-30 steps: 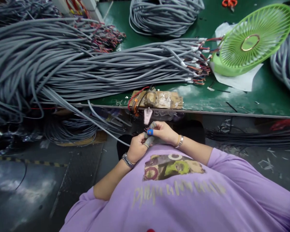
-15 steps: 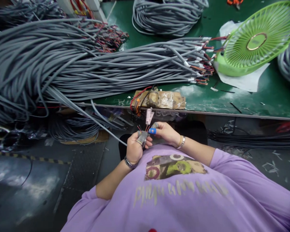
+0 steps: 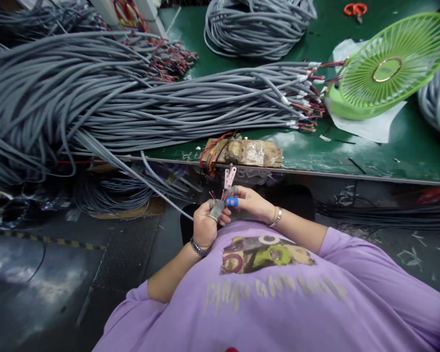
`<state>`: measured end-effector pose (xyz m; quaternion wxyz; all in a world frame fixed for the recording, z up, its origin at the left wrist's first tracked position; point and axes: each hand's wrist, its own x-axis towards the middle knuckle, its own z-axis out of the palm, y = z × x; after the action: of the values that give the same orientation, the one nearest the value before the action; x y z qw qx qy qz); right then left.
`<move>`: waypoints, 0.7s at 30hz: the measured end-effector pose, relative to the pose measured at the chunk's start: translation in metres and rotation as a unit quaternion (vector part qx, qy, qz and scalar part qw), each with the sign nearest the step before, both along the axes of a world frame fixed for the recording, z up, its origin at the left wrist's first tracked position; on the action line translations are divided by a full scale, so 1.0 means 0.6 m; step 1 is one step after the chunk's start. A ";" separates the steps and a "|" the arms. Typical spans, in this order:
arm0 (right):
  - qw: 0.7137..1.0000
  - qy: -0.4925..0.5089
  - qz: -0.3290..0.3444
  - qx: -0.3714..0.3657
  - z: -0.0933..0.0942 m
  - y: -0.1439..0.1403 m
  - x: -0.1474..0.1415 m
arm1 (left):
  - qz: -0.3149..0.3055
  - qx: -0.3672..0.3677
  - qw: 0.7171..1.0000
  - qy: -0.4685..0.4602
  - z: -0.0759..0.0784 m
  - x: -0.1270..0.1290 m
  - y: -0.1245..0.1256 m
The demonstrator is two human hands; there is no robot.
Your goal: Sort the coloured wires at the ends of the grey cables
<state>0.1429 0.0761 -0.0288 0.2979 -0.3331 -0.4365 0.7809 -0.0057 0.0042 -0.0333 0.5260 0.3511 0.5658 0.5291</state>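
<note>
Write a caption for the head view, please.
Left hand and right hand hold thin wires near grey cables on a bench.

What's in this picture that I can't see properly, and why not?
All in the head view:
- Thin wires: too small to count.
- Grey cable: part is hidden behind the left hand.
- Upper coil: cut off by the top edge.
- Right coil: cut off by the right edge, partly behind the green fan.
- Purple shirt: lettering too blurry to read.

left hand (image 3: 205, 226) bunched round thin wires (image 3: 225, 194), right hand (image 3: 255, 204) pinching at them, pinkish clip (image 3: 229, 178) just beyond, loads of grey cables (image 3: 190, 107) plus a lime fan (image 3: 386, 70) on green bench (image 3: 315, 160)
</note>
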 end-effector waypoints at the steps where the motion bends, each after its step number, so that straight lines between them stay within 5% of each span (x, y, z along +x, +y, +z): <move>1: 1.000 0.000 -0.001 0.001 0.001 -0.001 -0.001 | -0.004 0.001 1.000 0.004 -0.002 0.000 -0.001; 21: 0.999 -0.051 0.016 0.009 0.007 -0.003 -0.006 | -0.062 -0.025 0.996 0.064 0.010 0.001 0.010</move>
<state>0.1391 0.0745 -0.0247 0.2655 -0.3629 -0.4638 0.7634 -0.0051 0.0100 -0.0275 0.5290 0.4049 0.5889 0.4576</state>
